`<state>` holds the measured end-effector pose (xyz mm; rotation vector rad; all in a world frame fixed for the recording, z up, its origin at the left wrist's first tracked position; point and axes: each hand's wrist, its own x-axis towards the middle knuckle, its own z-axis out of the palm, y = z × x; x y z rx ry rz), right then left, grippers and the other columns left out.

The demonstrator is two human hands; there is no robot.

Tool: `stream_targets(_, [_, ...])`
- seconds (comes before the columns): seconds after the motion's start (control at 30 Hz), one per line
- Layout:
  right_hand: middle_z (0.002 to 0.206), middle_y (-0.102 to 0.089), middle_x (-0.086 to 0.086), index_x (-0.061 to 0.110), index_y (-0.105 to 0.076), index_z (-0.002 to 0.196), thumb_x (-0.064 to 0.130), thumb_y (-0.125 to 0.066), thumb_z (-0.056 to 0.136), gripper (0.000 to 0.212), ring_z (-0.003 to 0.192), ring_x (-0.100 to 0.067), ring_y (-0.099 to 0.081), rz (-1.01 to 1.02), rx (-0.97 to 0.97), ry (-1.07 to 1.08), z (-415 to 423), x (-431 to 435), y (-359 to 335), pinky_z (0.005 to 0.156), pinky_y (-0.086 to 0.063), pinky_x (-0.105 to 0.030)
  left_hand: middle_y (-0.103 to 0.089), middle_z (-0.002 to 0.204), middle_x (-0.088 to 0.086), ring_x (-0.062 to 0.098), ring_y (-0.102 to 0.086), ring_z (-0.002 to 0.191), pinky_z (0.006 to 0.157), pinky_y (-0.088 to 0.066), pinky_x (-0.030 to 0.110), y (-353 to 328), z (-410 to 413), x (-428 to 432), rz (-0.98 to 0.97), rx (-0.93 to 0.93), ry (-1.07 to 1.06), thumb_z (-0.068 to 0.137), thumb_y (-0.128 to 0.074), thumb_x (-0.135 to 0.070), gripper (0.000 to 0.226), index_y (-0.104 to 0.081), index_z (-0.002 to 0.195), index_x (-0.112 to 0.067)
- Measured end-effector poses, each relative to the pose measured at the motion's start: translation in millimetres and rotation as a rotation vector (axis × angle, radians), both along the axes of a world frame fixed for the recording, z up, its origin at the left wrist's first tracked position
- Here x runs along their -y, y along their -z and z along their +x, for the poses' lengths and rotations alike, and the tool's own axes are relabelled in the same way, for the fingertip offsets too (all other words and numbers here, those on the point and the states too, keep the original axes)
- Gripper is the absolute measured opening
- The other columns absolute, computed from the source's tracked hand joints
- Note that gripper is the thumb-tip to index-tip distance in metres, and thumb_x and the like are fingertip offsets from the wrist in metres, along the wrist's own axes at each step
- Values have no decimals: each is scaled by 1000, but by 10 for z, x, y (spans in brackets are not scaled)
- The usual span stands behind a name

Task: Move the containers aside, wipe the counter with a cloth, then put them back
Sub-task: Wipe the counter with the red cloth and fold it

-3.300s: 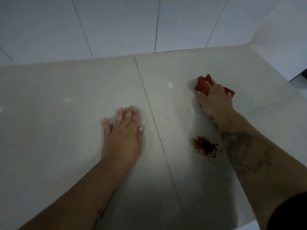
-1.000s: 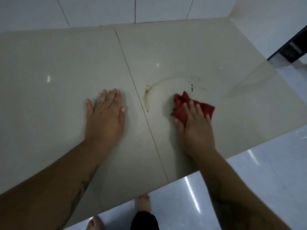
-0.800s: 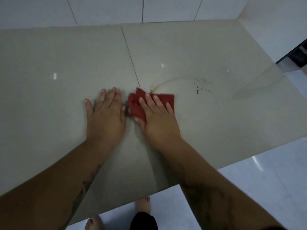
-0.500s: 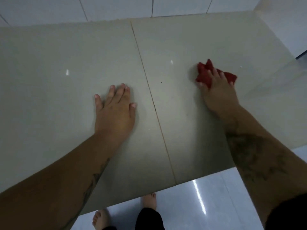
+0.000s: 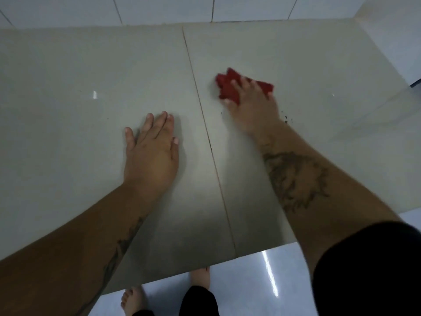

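We're wiping the counter point(image 5: 91, 65)
Our right hand point(image 5: 252, 108) presses flat-fingered on the red cloth point(image 5: 227, 86); our left hand point(image 5: 151, 151) lies flat, fingers straight.

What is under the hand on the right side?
A red cloth lies under the right hand, pressed on the counter, its edges poking out past the fingers. The counter beneath the cloth is covered, so any dirt there cannot be seen.

A beige counter point(image 5: 68, 133) with one seam point(image 5: 205, 131) bears a crumpled red cloth point(image 5: 227, 87) under the right hand point(image 5: 252, 108), the left hand point(image 5: 151, 153) lying flat, and dark specks point(image 5: 286, 119).
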<state>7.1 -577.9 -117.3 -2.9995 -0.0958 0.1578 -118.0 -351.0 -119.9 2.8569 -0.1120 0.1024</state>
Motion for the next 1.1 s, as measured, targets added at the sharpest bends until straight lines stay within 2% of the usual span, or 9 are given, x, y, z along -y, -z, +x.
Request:
stream_targets(0.1, [161,-20,-3,21,-25,153,56,-30,98,65,147,-23,-16,40,25,193,-240,732,-83,117,-14,-51,-23,157,1,21,-11,146,115,0,52,2,4,-3,5,-11,13,100,-21,-33,53,-21,151,-16])
stream_targets(0.17, [161,-21,-5,18,-26,152,53,-31,99,64,147,-25,-17,62,56,282,-721,845,-86,117,-15,-50,-24,157,1,22,-12,146,114,-2,54,-6,10,1,6,-14,26,100,-22,-33,53,-23,150,-16])
stream_targets(0.3, [160,-21,-1,19,-24,153,54,-22,99,64,148,-21,-15,28,69,197,-1451,371,31,119,-11,-43,-23,157,1,22,-11,146,114,-1,54,-6,-15,33,3,-31,56,100,-24,-32,53,-22,150,-17])
stream_targets(0.5, [161,-20,-1,16,-22,153,50,-25,100,63,148,-19,-13,11,-1,287,-518,863,-153,120,-11,-47,-22,158,0,21,-9,147,114,1,53,7,-31,54,30,-40,81,101,-23,-34,52,-19,151,-18])
stream_targets(0.63, [158,-29,-5,15,-30,151,53,-22,98,65,146,-22,-22,33,79,222,-1181,614,-34,118,-16,-44,-21,158,1,21,-8,147,113,1,55,-14,22,94,11,-55,72,101,-23,-35,53,-19,151,-18])
stream_targets(0.7, [158,-29,0,19,-29,151,55,-17,97,66,147,-19,-19,45,95,202,-1508,492,14,120,-12,-43,-22,158,2,22,-9,147,113,-1,57,-27,59,126,13,-65,71,100,-24,-35,54,-20,151,-18])
stream_targets(0.8, [159,-27,3,21,-27,152,52,-22,99,62,148,-17,-15,28,55,216,-1123,585,-11,120,-7,-44,-23,157,3,24,-10,146,112,-1,58,-29,70,151,24,-65,88,101,-24,-35,53,-21,150,-16])
stream_targets(0.93, [160,-23,-2,16,-22,153,50,-25,100,63,148,-20,-13,43,7,240,-555,673,-85,120,-7,-48,-24,157,4,25,-10,146,112,-1,57,-36,50,163,33,-71,74,101,-23,-34,53,-21,151,-16])
stream_targets(1.1, [160,-23,-2,18,-24,152,54,-17,97,66,148,-22,-14,41,100,162,-1326,424,41,119,-2,-42,-22,158,3,24,-9,147,112,-3,59,-73,84,167,30,-95,71,99,-22,-36,55,-22,150,-15])
